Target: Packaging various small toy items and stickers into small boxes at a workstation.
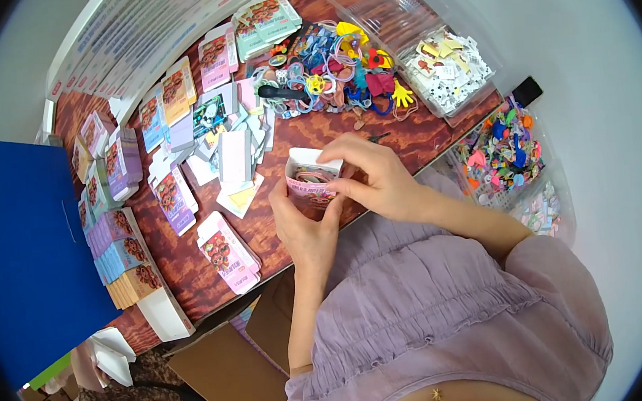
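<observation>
A small pink cardboard box (pixel 309 188) is held upright with its top open and a white flap standing at the back. Inside it I can see pale, string-like bands (pixel 314 173). My left hand (pixel 304 229) is closed around the near and left sides of the box. My right hand (pixel 376 176) grips its right edge, the thumb at the front and the fingers bent over the opening. Just beyond the box lies a heap of colourful hair ties and charms (pixel 325 70). Flat pink cartons (pixel 228 253) lie stacked to the left of my left hand.
Loose cards (pixel 235 158) and stacked cartons (pixel 123 164) cover the table's left side. A clear tub of small white pieces (pixel 451 74) stands far right, with a basket of bright trinkets (pixel 504 150) below the edge. A blue panel (pixel 28 257) and another person (pixel 128 393) are at left.
</observation>
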The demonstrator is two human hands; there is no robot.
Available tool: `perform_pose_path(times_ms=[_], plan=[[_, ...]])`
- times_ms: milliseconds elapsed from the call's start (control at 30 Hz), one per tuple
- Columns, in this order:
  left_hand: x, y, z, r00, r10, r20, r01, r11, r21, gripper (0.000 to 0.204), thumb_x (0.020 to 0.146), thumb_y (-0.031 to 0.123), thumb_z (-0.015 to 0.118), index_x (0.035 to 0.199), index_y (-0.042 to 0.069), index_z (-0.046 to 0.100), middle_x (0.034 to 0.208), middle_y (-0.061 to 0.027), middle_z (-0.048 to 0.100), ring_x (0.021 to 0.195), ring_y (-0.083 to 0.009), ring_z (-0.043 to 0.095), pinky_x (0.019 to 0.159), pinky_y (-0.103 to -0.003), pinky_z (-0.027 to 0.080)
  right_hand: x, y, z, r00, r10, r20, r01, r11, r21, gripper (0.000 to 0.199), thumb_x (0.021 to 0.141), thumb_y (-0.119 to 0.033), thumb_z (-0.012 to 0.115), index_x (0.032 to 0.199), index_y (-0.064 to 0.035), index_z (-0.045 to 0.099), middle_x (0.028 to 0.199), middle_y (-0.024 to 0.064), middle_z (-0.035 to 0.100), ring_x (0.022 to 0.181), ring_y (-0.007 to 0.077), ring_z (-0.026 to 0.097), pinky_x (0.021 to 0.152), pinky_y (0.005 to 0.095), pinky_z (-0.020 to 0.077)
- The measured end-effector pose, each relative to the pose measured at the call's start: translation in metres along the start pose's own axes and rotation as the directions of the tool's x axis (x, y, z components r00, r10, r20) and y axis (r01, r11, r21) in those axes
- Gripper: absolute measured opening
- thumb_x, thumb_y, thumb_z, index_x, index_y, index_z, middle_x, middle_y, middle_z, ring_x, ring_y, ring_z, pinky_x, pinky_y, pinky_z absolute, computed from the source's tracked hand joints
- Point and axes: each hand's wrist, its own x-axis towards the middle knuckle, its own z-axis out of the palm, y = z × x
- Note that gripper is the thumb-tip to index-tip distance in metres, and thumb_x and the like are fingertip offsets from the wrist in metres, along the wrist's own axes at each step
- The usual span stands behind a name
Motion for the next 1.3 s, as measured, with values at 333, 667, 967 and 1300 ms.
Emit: perform_pose_path(times_ms=[333, 667, 967, 1300], plan=[[-0.005, 0.014, -0.011, 0.982, -0.112, 0.151, 0.181, 0.783, -0.595, 0.073, 0.09, -0.007, 0.064, 0.151, 0.0, 0.027, 0.12, -0.0145, 0.057, 0.106, -0.0193, 0.064, 0.083, -0.029, 0.056, 0.003, 0.009, 0.003, 0.968, 0.198, -0.152, -0.086, 0.836, 0.542, 0.024, 0.091, 0.006, 0.062, 0.115, 0.0023, 0.058, 0.11, 0.0061, 0.063, 0.101, 0.0114, 0.061, 0.087, 0.0252, 0.0496], [-0.009, 0.001, -0.021, 0.988, -0.049, 0.148, 0.105, 0.912, -0.396, 0.06, 0.086, -0.007, 0.068, 0.143, 0.0, 0.048, 0.113, -0.0109, 0.056, 0.093, -0.0166, 0.065, 0.078, -0.028, 0.057, -0.005, 0.017, -0.001, 0.966, 0.244, -0.084, -0.173, 0.853, 0.492, 0.01, 0.095, -0.004, 0.062, 0.103, 0.0006, 0.062, 0.093, 0.0003, 0.062, 0.08, 0.0038, 0.057, 0.069, 0.021, 0.0467], [-0.009, 0.004, -0.032, 0.974, -0.042, 0.222, 0.146, 0.867, -0.477, 0.058, 0.084, -0.008, 0.07, 0.138, 0.0, 0.051, 0.115, -0.0098, 0.058, 0.096, -0.0166, 0.067, 0.077, -0.027, 0.058, -0.008, 0.025, -0.005, 0.971, 0.238, 0.024, -0.211, 0.807, 0.551, 0.008, 0.095, -0.002, 0.062, 0.103, 0.0017, 0.064, 0.104, 0.0038, 0.061, 0.095, 0.0085, 0.06, 0.082, 0.0237, 0.049], [-0.003, -0.007, -0.041, 0.818, -0.233, 0.526, 0.524, 0.68, -0.513, 0.049, 0.087, -0.013, 0.063, 0.131, 0.0, 0.044, 0.117, -0.0119, 0.058, 0.096, -0.0149, 0.067, 0.078, -0.027, 0.057, -0.002, 0.005, -0.001, 0.996, 0.086, -0.033, -0.082, 0.989, 0.126, 0.01, 0.09, -0.003, 0.065, 0.1, 0.0026, 0.064, 0.094, 0.0081, 0.064, 0.085, 0.0098, 0.06, 0.076, 0.0271, 0.0471]])
